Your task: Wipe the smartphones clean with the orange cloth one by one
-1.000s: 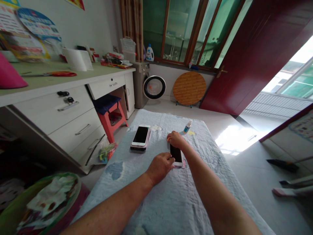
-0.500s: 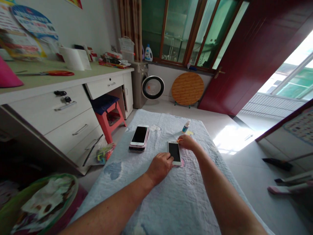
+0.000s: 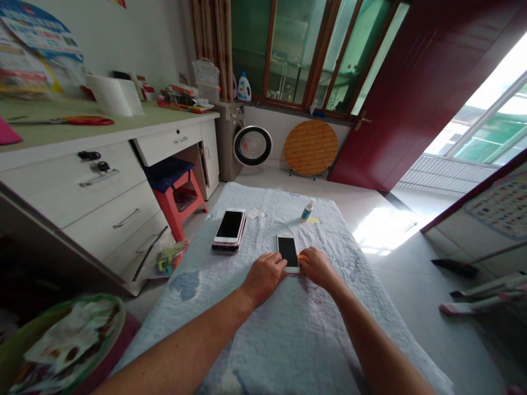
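Observation:
A white smartphone (image 3: 287,251) with a dark screen lies face up on the cloth-covered table. My left hand (image 3: 265,274) is closed, its fingertips steadying the phone at the lower left edge. Pinched in my right hand (image 3: 319,266) is a small orange cloth (image 3: 303,258), pressed against the phone's lower right edge; most of it is hidden by the fingers. Beyond the phone stands a small spray bottle (image 3: 307,210) with a blue label. To the left, a white phone (image 3: 230,226) rests on top of another dark-edged one.
A pale blue quilted cover (image 3: 263,351) drapes the table. On the left are a white desk (image 3: 111,206), a red stool (image 3: 179,203) and a waste bin (image 3: 119,329) full of tissues. A washing machine (image 3: 229,142) has its door open at the back.
My right hand has slid with the orange cloth from the phone's top right corner down its right edge, towards me. My left hand stays at the lower left; the view shifts slightly.

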Tool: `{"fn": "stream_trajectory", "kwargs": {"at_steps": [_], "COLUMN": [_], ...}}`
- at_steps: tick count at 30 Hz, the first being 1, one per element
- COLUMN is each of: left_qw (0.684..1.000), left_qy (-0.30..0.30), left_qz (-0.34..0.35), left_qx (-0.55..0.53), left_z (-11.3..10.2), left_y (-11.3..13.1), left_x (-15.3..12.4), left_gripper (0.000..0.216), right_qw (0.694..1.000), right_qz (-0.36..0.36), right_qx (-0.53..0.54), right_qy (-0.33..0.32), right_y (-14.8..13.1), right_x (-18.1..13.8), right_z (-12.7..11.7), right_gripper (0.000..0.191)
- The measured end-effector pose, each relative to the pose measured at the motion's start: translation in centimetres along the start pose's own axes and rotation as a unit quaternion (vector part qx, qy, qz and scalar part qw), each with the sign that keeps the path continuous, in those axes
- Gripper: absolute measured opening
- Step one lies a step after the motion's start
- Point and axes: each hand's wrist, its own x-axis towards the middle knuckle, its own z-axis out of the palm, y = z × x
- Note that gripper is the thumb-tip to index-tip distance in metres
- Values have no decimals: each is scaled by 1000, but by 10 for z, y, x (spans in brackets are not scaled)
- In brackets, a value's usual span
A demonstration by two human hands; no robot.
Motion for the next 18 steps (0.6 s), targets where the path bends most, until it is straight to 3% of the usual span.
{"fn": "stream_trajectory", "kwargs": {"at_steps": [10, 18], "left_qw": [999, 990], "left_qy": [-9, -7], "left_qz": [-9, -26], "left_qx": [-38, -137], "left_z": [-1, -3], "left_y": [-1, -7], "left_x": [-1, -6], "left_gripper": [16, 55], "right_qw": [996, 994], "right_qz": [-48, -71], "right_qx": [67, 78], "right_qy": [-16, 14], "right_y": [-5, -25], "right_x": [-39, -29], "right_z": [-15, -7], "right_gripper": [19, 19]}}
